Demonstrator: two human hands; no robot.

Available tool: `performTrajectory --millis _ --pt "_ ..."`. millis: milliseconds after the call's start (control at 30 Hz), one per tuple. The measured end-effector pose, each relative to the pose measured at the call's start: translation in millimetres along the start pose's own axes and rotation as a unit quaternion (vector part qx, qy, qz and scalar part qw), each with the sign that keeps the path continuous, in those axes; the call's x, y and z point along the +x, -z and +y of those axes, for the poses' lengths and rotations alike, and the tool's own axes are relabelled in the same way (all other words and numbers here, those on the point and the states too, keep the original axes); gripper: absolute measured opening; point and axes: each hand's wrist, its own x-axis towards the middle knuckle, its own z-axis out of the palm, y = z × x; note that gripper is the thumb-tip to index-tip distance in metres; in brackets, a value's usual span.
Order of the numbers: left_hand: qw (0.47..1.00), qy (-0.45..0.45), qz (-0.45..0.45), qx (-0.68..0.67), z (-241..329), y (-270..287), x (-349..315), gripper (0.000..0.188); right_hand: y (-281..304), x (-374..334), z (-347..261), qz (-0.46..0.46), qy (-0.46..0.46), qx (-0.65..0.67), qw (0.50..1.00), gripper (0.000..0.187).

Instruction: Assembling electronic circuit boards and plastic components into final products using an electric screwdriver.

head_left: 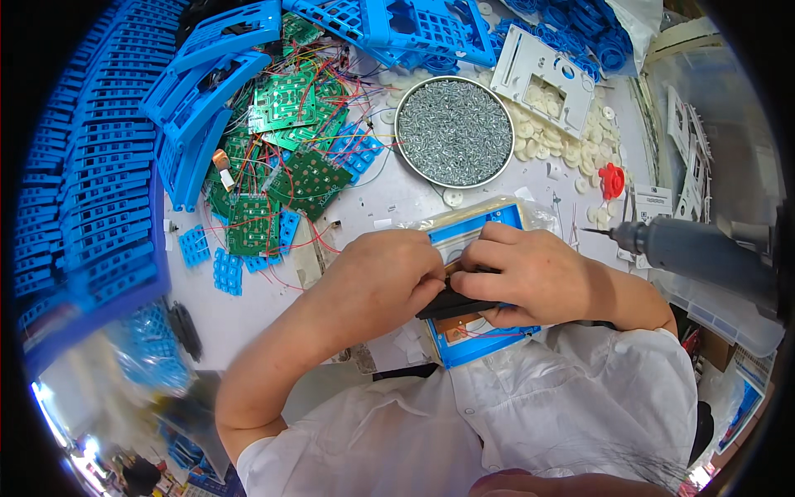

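Note:
In front of me lies a blue plastic housing (484, 352), open side up, with a brown board (460, 327) and thin red wires inside. Across its middle is a dark black piece (447, 305), long and narrow; its exact kind is hidden by my fingers. My left hand (397, 263) is closed, its fingertips pinched at the piece's upper left edge. Over the housing's right side, my right hand (534, 273) curls its fingers and thumb onto the same piece. Clear plastic film (538, 217) sticks out beyond the housing's far end.
A round tray (398, 124) of small screws stands beyond the housing. Green circuit boards (281, 103) with tangled wires are heaped left of it, beside stacked blue housings (108, 166). At right are an electric screwdriver (696, 248), white discs (551, 137) and a white panel (530, 62).

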Motion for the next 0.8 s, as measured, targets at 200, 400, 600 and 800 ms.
performTrajectory --millis 200,400,600,800 --pt "0.993 0.097 -0.061 -0.027 8.5 11.9 11.6 0.011 3.0 0.7 -1.6 -0.016 0.010 -0.016 1.000 0.050" --pt "0.990 0.115 -0.080 -0.035 9.1 15.6 18.7 0.014 2.5 0.6 -2.0 -0.016 0.011 -0.021 1.000 0.047" --pt "0.981 0.152 -0.112 -0.037 11.1 15.8 22.9 0.014 1.7 -0.2 -2.3 -0.004 0.022 -0.028 0.999 0.042" --pt "0.990 0.122 -0.052 -0.043 8.2 2.3 12.7 0.013 2.6 1.3 -5.6 -0.012 0.031 -0.029 0.999 0.040"
